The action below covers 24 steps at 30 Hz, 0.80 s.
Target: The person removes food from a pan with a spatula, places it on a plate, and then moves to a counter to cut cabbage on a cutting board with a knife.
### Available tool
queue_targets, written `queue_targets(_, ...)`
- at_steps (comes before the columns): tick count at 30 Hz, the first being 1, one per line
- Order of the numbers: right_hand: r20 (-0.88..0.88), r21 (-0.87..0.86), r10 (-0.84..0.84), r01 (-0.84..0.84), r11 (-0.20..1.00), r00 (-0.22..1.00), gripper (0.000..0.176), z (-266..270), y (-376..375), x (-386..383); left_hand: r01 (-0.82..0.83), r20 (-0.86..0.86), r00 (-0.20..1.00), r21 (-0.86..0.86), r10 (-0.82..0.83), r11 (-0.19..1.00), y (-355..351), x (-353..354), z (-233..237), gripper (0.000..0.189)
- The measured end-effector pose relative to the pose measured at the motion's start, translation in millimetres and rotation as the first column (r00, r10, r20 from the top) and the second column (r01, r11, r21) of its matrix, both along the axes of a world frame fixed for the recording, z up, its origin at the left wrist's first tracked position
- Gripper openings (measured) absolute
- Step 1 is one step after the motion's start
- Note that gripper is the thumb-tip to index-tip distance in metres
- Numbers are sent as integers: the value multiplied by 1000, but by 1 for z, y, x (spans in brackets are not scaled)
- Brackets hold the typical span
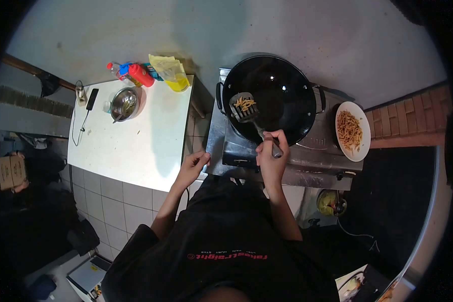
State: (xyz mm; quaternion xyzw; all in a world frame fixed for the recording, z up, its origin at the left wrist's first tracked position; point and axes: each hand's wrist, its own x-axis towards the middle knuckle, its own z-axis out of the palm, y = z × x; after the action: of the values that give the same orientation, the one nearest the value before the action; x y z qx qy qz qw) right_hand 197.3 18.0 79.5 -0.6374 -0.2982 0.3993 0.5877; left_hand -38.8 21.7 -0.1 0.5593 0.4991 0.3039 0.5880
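Observation:
My right hand (273, 151) is wrapped round the handle of a slotted spatula (247, 117). Some browned strips of food (244, 103) lie on the spatula's head, which is over the left part of a large black wok (282, 103). The wok sits on a metal stove (307, 166). To the left of the stove's front edge is my left hand (194, 166), its fingers curled loosely and apart from any object I can make out. A white plate (366, 132) with a heap of browned strips stands at the stove's right side.
A white table (131, 151) at the left bears a metal bowl (125, 104) with a utensil, a red bottle (141, 75), a yellow bag (172, 71) and a black-handled tool (91, 99). A green gas cylinder (328, 201) is below the stove's right side.

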Motion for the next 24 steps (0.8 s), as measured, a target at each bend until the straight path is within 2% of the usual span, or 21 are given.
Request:
queue_targets(2, 22, -13, -20, 20, 1000, 1000, 11, 1, -2, -7, 34, -17, 999, 32, -34, 999, 9, -9, -3, 40)
queue_targets(4, 43, -31, -35, 36, 999, 998, 11, 1, -5, -13, 61, -27, 998, -4, -61, 998, 17, -18, -2, 40)
queue_targets(6, 145, 13, -27, 26, 1000, 989, 10, 1, -7, -19, 82, -35, 996, -41, -83, 996, 23, -24, 2, 40)
queue_targets(12, 242, 80, -14, -5, 997, 970, 10, -10, -20, -27, 67, 9, 998, -57, -67, 996, 32, -30, 1, 40)
queue_targets(19, 56, 57, -22, 19, 998, 998, 13, -11, -36, -8, 43, 21, 999, -64, -42, 997, 29, -31, 1, 43)
queue_targets(24, 151, 100, 44, -59, 993, 988, 15, -22, -51, 21, 14, 24, 1000, -80, -12, 997, 27, -25, 7, 43)
